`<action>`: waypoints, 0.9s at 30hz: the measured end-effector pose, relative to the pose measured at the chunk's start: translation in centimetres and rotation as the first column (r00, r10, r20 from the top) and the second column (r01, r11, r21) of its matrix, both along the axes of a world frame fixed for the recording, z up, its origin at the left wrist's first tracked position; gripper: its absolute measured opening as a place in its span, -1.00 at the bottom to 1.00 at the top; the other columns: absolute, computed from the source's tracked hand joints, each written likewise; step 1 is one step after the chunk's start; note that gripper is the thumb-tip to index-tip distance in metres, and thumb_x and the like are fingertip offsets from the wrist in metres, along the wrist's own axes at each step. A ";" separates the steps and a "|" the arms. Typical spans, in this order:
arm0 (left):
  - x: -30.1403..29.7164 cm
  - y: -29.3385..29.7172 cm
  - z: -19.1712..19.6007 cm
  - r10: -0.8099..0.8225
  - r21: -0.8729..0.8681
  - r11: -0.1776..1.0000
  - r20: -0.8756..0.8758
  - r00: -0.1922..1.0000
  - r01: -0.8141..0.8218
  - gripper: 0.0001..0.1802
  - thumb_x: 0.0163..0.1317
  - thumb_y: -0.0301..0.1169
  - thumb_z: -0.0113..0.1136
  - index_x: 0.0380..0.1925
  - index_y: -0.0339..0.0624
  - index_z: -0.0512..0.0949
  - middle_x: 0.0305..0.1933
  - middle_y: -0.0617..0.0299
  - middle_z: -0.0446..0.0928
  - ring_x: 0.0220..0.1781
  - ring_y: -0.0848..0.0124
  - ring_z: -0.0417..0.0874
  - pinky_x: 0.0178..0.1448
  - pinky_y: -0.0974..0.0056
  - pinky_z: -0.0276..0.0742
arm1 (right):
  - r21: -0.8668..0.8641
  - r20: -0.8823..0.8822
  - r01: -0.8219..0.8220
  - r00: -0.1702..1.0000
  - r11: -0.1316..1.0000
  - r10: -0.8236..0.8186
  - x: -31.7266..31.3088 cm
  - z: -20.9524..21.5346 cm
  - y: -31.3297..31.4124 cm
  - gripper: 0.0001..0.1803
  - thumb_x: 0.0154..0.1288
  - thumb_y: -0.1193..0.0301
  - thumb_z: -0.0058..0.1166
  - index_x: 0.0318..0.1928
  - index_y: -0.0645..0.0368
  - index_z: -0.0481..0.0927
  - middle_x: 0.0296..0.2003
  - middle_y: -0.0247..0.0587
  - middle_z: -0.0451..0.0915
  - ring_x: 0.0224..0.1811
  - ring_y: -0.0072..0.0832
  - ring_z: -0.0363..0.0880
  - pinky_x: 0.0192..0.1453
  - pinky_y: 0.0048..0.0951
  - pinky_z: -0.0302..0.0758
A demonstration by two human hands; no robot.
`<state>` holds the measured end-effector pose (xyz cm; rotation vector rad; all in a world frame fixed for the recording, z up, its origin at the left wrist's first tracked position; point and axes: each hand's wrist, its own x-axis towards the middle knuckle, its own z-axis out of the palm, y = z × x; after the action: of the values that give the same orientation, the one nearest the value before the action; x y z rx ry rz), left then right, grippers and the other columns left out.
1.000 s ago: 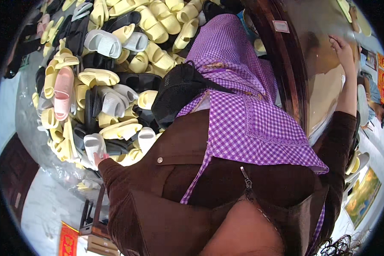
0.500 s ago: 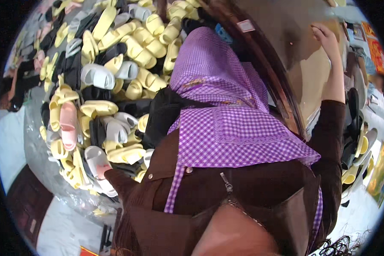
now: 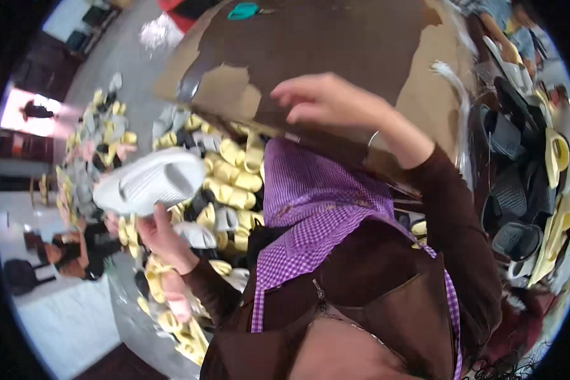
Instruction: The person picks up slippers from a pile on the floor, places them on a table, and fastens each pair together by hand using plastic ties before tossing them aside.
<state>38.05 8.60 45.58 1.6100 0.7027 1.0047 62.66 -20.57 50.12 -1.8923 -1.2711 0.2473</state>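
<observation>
My left hand [image 3: 161, 237] is closed on the edge of a pale grey slide slipper [image 3: 123, 189], lifted above a heap of slippers. Yellow slippers [image 3: 233, 183] lie under and behind it, mixed with grey, black and pink ones. Over the brown-topped table [image 3: 335, 38], my right hand [image 3: 332, 101] reaches leftward with thumb and fingers apart. Nothing shows between those fingers, though the hand is slightly blurred.
Torn cardboard [image 3: 228, 88] covers the table's near left edge. A teal item [image 3: 242, 11] lies at its far side. Black slippers [image 3: 510, 183] and yellow ones are stacked at the right. Other people are at the left and the far right.
My left hand has raised the grey slipper out of the heap. My right hand has come leftward over the table from the far right. The view has swung, showing more tabletop.
</observation>
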 end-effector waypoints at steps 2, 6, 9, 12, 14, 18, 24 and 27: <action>6.5 -3.6 2.2 -0.238 0.028 0.971 0.046 0.970 0.237 -0.71 0.18 -0.57 0.13 -0.08 -0.36 0.43 -0.21 0.25 0.52 -0.28 0.55 0.50 -0.23 0.48 0.43 | 0.033 -0.170 0.016 0.985 0.999 -0.010 -1.3 1.0 -0.1 -0.45 0.12 0.34 0.20 0.12 0.22 0.39 -0.17 -0.13 0.58 -0.20 -0.47 0.56 -0.08 -0.42 0.50; 14.4 -9.4 5.2 -0.545 0.061 0.838 0.084 0.834 0.542 -0.62 0.16 -0.58 0.15 0.02 -0.32 0.40 -0.22 0.24 0.52 -0.28 0.56 0.50 -0.22 0.48 0.43 | 0.220 -0.241 0.165 0.964 0.961 -0.111 -0.9 1.7 -0.8 -0.43 0.11 0.37 0.19 0.14 0.24 0.37 -0.13 -0.09 0.56 -0.15 -0.49 0.54 -0.03 -0.42 0.48; 18.3 -12.7 6.2 -0.611 0.054 0.790 -0.021 0.792 0.611 -0.61 0.16 -0.57 0.16 0.02 -0.31 0.40 -0.28 0.25 0.52 -0.31 0.57 0.50 -0.24 0.47 0.43 | 0.247 -0.245 0.321 0.934 0.914 -0.262 1.3 1.4 -2.3 -0.45 0.11 0.41 0.16 0.13 0.28 0.37 -0.12 -0.12 0.56 -0.11 -0.52 0.52 0.01 -0.44 0.45; 20.9 -13.9 6.5 -0.585 0.165 0.772 -0.192 0.788 0.613 -0.60 0.17 -0.57 0.15 0.03 -0.33 0.37 -0.37 0.28 0.51 -0.38 0.59 0.48 -0.29 0.47 0.41 | 0.281 -0.378 0.418 0.876 0.864 -0.300 3.1 1.9 -4.3 -0.47 0.12 0.44 0.14 0.12 0.31 0.38 -0.11 -0.15 0.55 -0.08 -0.53 0.50 0.04 -0.46 0.43; 22.3 -13.5 5.3 -0.576 0.248 0.778 -0.084 0.813 0.577 -0.59 0.18 -0.55 0.15 0.05 -0.33 0.36 -0.39 0.29 0.50 -0.40 0.59 0.47 -0.30 0.48 0.40 | 0.294 -0.608 0.495 0.757 0.818 -0.240 4.3 2.9 -5.9 -0.49 0.12 0.47 0.12 0.11 0.34 0.39 -0.10 -0.20 0.55 -0.05 -0.55 0.48 0.06 -0.48 0.41; 24.1 -11.7 4.1 -0.531 0.099 0.848 0.147 0.835 0.521 -0.60 0.25 -0.46 0.08 0.08 -0.34 0.31 -0.33 0.25 0.51 -0.38 0.57 0.47 -0.32 0.46 0.39 | 0.397 -0.603 0.476 0.780 0.784 -0.168 5.3 2.8 -7.5 -0.50 0.12 0.45 0.12 0.09 0.37 0.40 -0.08 -0.22 0.54 -0.03 -0.53 0.47 0.09 -0.49 0.39; 25.5 -7.5 2.3 -0.532 -0.382 0.672 0.346 0.773 0.634 -0.58 0.35 -0.14 -0.08 0.06 -0.19 0.35 -0.06 0.22 0.47 -0.20 0.44 0.47 -0.29 0.31 0.44 | 0.392 -0.527 0.379 0.839 0.838 -0.133 5.0 3.6 -8.9 -0.54 0.10 0.43 0.11 0.04 0.34 0.47 -0.12 -0.21 0.57 -0.07 -0.51 0.50 0.07 -0.47 0.41; 25.6 -6.9 1.6 -0.550 -0.523 0.504 0.420 0.722 0.688 -0.57 0.35 -0.07 -0.12 0.03 -0.13 0.37 -0.06 0.21 0.48 -0.19 0.39 0.51 -0.29 0.29 0.45 | 0.313 -0.476 0.377 0.856 0.872 -0.199 5.5 3.3 -9.2 -0.56 0.09 0.42 0.11 0.01 0.32 0.49 -0.14 -0.17 0.59 -0.09 -0.48 0.52 0.06 -0.46 0.42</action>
<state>63.68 1.71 47.21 0.9652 0.2166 0.2885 68.13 -29.79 53.42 -1.5371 -0.6551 0.2100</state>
